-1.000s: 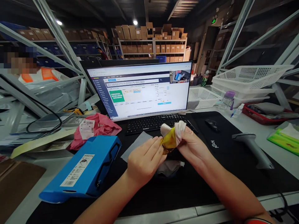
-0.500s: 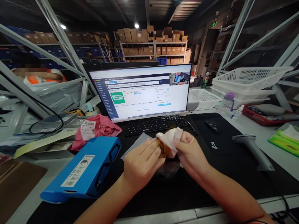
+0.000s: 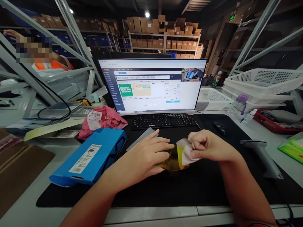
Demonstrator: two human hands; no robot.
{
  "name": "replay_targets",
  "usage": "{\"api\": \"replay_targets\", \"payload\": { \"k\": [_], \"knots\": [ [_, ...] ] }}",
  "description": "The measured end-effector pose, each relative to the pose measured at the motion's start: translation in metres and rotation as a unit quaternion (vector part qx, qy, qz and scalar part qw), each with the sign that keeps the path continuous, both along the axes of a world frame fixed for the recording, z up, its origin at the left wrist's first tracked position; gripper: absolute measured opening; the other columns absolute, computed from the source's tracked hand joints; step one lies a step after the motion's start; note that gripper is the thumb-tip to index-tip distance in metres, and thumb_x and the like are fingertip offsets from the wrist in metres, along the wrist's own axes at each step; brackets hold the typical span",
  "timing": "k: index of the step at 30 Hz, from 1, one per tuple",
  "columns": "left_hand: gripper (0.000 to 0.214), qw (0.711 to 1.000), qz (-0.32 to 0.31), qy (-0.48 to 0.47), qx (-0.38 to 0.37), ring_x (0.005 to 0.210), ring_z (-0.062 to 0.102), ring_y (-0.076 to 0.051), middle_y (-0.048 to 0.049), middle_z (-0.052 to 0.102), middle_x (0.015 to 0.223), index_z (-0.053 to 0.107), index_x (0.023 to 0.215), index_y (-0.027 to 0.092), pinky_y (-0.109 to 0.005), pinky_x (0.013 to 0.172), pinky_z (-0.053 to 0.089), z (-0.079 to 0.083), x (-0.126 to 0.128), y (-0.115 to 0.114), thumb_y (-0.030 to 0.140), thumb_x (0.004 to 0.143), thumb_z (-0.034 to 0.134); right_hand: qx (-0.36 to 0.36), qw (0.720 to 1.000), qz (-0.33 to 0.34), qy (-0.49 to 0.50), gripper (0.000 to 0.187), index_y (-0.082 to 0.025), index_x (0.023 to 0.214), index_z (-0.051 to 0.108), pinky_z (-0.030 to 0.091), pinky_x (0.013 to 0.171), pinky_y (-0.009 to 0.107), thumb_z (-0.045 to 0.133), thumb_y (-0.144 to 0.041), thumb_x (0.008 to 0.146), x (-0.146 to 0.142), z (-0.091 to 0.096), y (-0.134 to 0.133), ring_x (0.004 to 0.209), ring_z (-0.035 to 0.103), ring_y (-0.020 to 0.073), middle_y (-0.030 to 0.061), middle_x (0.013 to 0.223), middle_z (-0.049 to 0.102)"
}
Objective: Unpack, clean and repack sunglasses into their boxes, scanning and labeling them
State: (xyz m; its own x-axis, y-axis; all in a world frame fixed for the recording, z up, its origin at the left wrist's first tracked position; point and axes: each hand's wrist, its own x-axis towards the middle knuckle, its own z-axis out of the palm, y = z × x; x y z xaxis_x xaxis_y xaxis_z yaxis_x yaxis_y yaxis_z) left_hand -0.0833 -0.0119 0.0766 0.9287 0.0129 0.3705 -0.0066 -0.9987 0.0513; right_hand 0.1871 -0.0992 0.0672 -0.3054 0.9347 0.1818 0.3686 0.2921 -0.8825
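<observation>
Low over the black desk mat [image 3: 165, 189], both my hands work on a pair of yellow-lensed glasses [image 3: 174, 159]. My left hand [image 3: 142, 156] grips the glasses' left side, fingers stretched along the lens. My right hand [image 3: 208, 146] pinches a white cloth [image 3: 186, 151] against the right lens. A grey pouch [image 3: 139, 140] lies on the mat behind my left hand, partly hidden by it.
A blue box [image 3: 90, 157] with a white label lies left of my hands, a pink bag [image 3: 104, 119] behind it. Keyboard [image 3: 163, 120], monitor [image 3: 151, 85] and mouse [image 3: 220, 127] stand ahead. A grey barcode scanner [image 3: 262, 154] lies right; white baskets [image 3: 260, 82] stand beyond. A person in orange [image 3: 49, 64] is far left.
My hands have come down from chest height to just above the mat with the glasses and cloth. The glasses now lie flatter, and my view has shifted left and down.
</observation>
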Motion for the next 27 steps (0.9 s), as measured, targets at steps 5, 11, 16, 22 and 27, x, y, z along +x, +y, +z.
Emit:
{"api": "replay_targets", "payload": {
  "k": [5,11,16,22,27],
  "knots": [
    [0.024,0.998,-0.027,0.046,0.015,0.128,0.058,-0.023,-0.0059,0.070,0.120,0.068,0.107,0.020,-0.049,0.126,0.029,-0.015,0.013,-0.010,0.018,0.084,0.076,0.017,0.986,0.048,-0.160,0.049,-0.019,0.057,0.032,0.031,0.059,0.024,0.075,-0.018,0.080,-0.028,-0.004,-0.006,0.060,0.037,0.0090,-0.0072,0.057,0.039],
    [0.017,0.997,-0.057,-0.006,0.054,0.131,0.055,-0.023,-0.0071,0.071,0.114,0.068,0.108,0.017,-0.052,0.128,0.023,-0.021,0.020,-0.003,0.017,0.091,0.067,-0.022,0.988,-0.069,-0.137,0.048,-0.020,0.061,0.030,0.023,0.050,0.023,0.072,-0.025,0.084,-0.047,-0.008,-0.017,0.056,0.030,0.0070,-0.0078,0.058,0.038],
    [0.017,0.997,-0.057,-0.023,0.040,0.130,0.056,-0.023,-0.0057,0.071,0.116,0.066,0.106,0.016,-0.055,0.130,0.014,-0.010,0.012,0.001,0.020,0.090,0.070,-0.066,0.995,0.070,-0.041,0.058,-0.020,0.058,0.024,0.020,0.049,0.024,0.076,-0.029,0.083,-0.014,-0.001,-0.011,0.055,0.026,0.0069,-0.0080,0.057,0.027],
    [0.018,0.997,-0.043,-0.049,0.040,0.127,0.057,-0.024,-0.0075,0.070,0.123,0.063,0.109,0.015,-0.058,0.129,0.017,-0.009,0.008,0.002,0.023,0.094,0.065,-0.070,0.997,0.045,-0.004,0.062,-0.022,0.057,0.021,0.022,0.050,0.025,0.075,-0.034,0.085,0.016,0.006,-0.011,0.056,0.025,0.0084,-0.0075,0.057,0.026],
    [0.008,0.992,-0.041,-0.059,0.103,0.121,0.060,-0.025,-0.0083,0.071,0.111,0.065,0.099,0.013,-0.056,0.124,0.031,-0.023,0.022,0.000,0.017,0.093,0.064,0.016,0.988,-0.020,-0.154,0.054,-0.020,0.057,0.024,0.023,0.053,0.025,0.073,-0.019,0.079,-0.015,0.001,-0.014,0.056,0.029,0.0083,-0.0073,0.055,0.030]
  ]
}}
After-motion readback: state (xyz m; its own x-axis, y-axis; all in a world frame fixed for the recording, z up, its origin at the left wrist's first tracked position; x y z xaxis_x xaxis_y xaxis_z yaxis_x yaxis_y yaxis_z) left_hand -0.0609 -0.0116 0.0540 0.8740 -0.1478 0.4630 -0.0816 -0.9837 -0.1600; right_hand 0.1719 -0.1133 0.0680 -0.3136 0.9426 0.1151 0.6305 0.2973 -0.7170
